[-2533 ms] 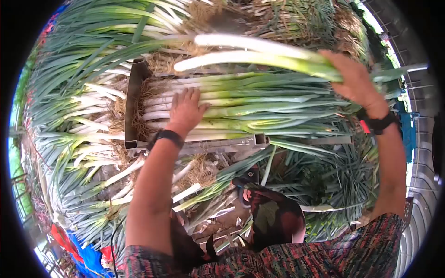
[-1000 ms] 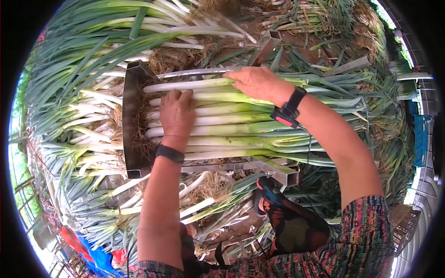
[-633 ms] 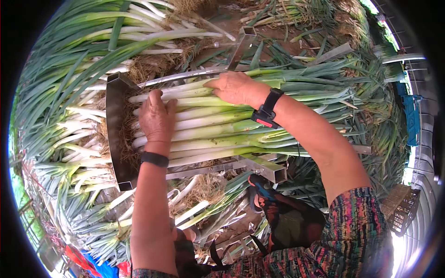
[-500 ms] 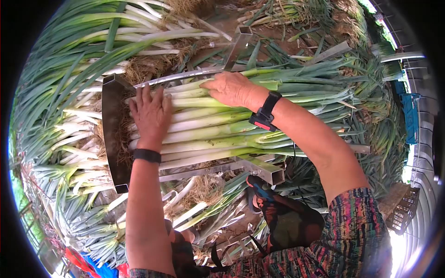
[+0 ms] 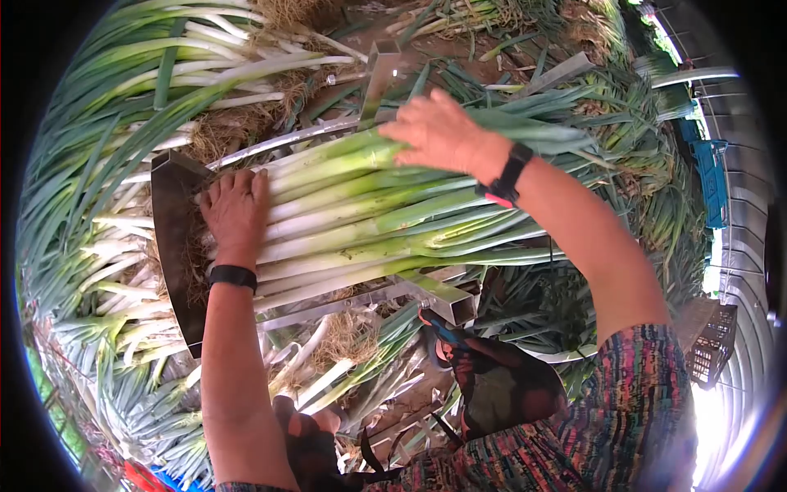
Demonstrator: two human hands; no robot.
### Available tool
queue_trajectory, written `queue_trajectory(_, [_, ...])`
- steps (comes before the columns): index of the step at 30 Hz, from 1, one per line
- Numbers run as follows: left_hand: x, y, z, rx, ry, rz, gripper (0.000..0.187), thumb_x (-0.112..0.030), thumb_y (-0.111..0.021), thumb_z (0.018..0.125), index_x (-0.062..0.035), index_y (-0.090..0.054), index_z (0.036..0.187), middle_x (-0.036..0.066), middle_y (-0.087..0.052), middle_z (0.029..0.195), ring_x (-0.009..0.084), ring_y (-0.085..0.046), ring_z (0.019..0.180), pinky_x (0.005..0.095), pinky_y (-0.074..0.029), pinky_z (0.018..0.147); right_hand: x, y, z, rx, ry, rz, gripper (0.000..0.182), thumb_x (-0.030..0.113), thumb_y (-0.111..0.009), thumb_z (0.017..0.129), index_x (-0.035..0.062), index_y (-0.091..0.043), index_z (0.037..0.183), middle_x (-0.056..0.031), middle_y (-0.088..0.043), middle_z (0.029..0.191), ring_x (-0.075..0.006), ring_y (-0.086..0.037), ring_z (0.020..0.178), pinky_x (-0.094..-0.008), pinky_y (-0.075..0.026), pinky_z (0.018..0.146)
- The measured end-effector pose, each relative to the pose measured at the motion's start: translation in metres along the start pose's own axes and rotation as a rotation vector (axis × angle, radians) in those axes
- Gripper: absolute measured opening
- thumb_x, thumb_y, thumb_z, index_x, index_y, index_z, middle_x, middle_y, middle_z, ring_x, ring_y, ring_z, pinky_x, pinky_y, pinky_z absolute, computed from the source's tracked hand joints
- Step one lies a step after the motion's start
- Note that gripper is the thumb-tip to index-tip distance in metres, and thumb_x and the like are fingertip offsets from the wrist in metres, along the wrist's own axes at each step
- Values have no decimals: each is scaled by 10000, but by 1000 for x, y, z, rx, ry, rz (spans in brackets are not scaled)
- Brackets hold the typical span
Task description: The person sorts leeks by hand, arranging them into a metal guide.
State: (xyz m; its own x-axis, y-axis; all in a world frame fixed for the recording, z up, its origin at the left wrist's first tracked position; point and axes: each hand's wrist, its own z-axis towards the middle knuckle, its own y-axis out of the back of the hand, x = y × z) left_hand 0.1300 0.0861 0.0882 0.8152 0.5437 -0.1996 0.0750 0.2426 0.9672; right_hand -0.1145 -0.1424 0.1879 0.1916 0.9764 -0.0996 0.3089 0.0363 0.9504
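Note:
A row of leeks [image 5: 344,208] lies side by side on a metal rack, white ends to the left and green leaves to the right. Their roots sit against the dark upright end plate [image 5: 175,262] of the rack. My left hand [image 5: 236,209] rests flat on the white ends beside that plate, fingers a little apart. Over the green part at the row's far edge is my right hand [image 5: 438,135], slightly blurred, with its fingers spread and its fingertips right at the outermost leek.
Piles of loose leeks [image 5: 123,82] surround the rack on the left and behind. Metal posts stick out at its far side [image 5: 379,78] and near side [image 5: 447,299]. A blue crate [image 5: 710,184] and a brown crate [image 5: 705,344] stand at the right.
My right hand has shifted right along the leeks and its fingers have spread. My left hand stays by the root ends. The whole view has moved, so the rack appears farther left.

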Motion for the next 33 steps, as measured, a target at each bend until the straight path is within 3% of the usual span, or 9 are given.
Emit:
queue_trajectory(1, [0,1,-1,18,4,0,406,-477,-445,966,-149,-668,1054,80,-631,1142,294,-530,1152,528,-305,1061,-10,0,9,47,-76,54,586,522,-623,873,241,-536,1380,-88,-597,1236,-280,-491,1207,-479,-331,997])
queue_trajectory(4, [-2,2,4,42,10,-3,415,-491,-453,964,-152,-669,1065,80,-630,1148,298,-524,1168,529,-302,1061,-15,-44,12,-167,-170,202,590,541,-631,861,277,-535,1380,-76,-541,1332,-287,-431,1278,-483,-309,1031])
queue_trajectory(8, [2,3,-1,33,-11,-31,401,-481,-475,959,-151,-682,1053,79,-628,1179,296,-525,1182,528,-305,1066,-1,-37,-1,-23,-228,266,608,577,-596,875,295,-505,1406,-62,-518,1358,-284,-406,1300,-475,-287,1052])
queue_trajectory(15, [8,-6,-4,21,16,-113,353,-424,-510,960,-151,-727,1019,105,-617,1243,294,-536,1202,519,-301,1114,15,-43,-5,-71,-220,217,573,530,-526,931,193,-504,1395,-106,-503,1375,-294,-389,1321,-505,-286,1061])
queue_trajectory(19, [12,-18,-4,-127,-50,-64,350,-368,-469,981,-141,-720,1069,144,-628,1254,319,-499,1278,522,-259,1150,17,-60,-3,-258,-212,60,558,508,-486,952,187,-493,1409,-131,-350,1538,-317,-247,1447,-565,-209,1121])
queue_trajectory(22, [9,-18,-4,-79,-48,-78,353,-328,-456,982,-82,-702,1042,146,-625,1251,331,-506,1262,523,-293,1131,8,-70,3,-145,-284,275,560,505,-441,971,190,-471,1434,-130,-358,1541,-320,-262,1444,-554,-217,1120])
queue_trajectory(25, [8,-14,-3,-31,-12,-64,314,-284,-460,977,-46,-651,1051,157,-613,1215,347,-517,1214,521,-309,1120,14,-68,5,-180,-301,231,558,492,-404,986,190,-452,1454,-137,-396,1519,-325,-297,1429,-530,-225,1123])
queue_trajectory(28, [9,-17,-2,-175,-15,-101,262,-235,-455,963,-42,-612,1047,161,-626,1121,353,-538,1155,515,-353,1079,19,-69,8,-226,-330,180,563,470,-411,983,168,-444,1457,-147,-438,1487,-323,-333,1411,-503,-247,1118])
queue_trajectory(33, [14,-17,0,-56,-116,1,287,-244,-457,965,-51,-584,1135,176,-600,1154,332,-538,1156,495,-373,1041,22,-79,15,-257,-361,-7,566,464,-395,984,150,-430,1454,-113,-482,1455,-303,-419,1349,-501,-308,1086])
